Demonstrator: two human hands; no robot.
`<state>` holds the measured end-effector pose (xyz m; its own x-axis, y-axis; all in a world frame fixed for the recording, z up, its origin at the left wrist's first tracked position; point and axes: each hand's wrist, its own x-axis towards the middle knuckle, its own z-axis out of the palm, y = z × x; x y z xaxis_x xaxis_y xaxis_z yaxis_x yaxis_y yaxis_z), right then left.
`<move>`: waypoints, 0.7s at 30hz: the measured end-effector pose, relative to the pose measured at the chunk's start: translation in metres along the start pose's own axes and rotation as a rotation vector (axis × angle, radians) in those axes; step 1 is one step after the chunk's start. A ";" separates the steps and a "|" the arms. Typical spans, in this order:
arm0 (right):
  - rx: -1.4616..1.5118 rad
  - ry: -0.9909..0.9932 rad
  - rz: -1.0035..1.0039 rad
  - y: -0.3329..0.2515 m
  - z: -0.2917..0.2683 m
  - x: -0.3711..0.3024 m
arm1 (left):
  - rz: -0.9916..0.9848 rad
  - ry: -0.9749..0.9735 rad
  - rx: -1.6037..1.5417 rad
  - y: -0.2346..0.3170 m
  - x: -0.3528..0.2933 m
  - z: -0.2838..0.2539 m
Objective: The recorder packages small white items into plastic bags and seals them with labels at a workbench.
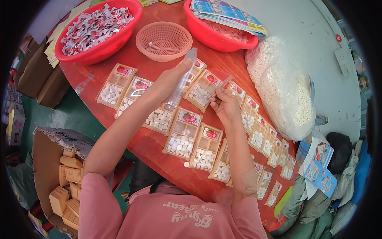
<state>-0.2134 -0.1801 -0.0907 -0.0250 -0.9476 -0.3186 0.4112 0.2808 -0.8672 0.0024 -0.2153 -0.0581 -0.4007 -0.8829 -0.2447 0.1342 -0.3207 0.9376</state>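
Observation:
My left hand (172, 79) is closed around a stack of thin clear plastic covers (178, 89), held upright above the table. My right hand (227, 104) pinches a single clear plastic cover (219, 88) between thumb and fingers. That cover sits tilted over a small beige compartment tray (195, 106), which holds white marshmallow-like cubes and a strawberry-printed packet. Just below my wrists stand more such trays, among them one tray (164, 150) and its neighbour (191, 164), with white pieces in their lower compartments. A loose white cube (186, 164) lies beside them.
At the back are a red basin (135, 24) of small packets, a pink basket (145, 44) and another red basin (223, 46) topped with printed sheets. A large bag of white pieces (274, 85) stands right; a cardboard box (41, 167) of beige trays sits left.

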 end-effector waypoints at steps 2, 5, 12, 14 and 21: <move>0.001 0.016 0.036 -0.002 0.001 0.000 | -0.023 -0.033 0.038 -0.002 0.005 -0.001; 0.004 -0.086 -0.042 -0.011 0.003 -0.009 | 0.018 -0.026 -0.002 -0.006 0.008 0.002; -0.363 -0.255 -0.147 -0.032 0.058 -0.052 | 0.022 -0.249 -0.565 -0.018 -0.008 0.042; -0.319 -0.257 -0.102 -0.031 0.065 -0.059 | -0.011 -0.186 -0.553 -0.017 -0.017 0.053; -0.217 -0.225 0.020 -0.037 0.067 -0.067 | 0.061 -0.433 -0.720 -0.022 -0.024 0.054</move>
<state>-0.1660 -0.1368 -0.0118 0.1935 -0.9446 -0.2650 0.2047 0.3031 -0.9307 -0.0403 -0.1687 -0.0600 -0.6667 -0.7433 0.0550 0.6531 -0.5470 0.5237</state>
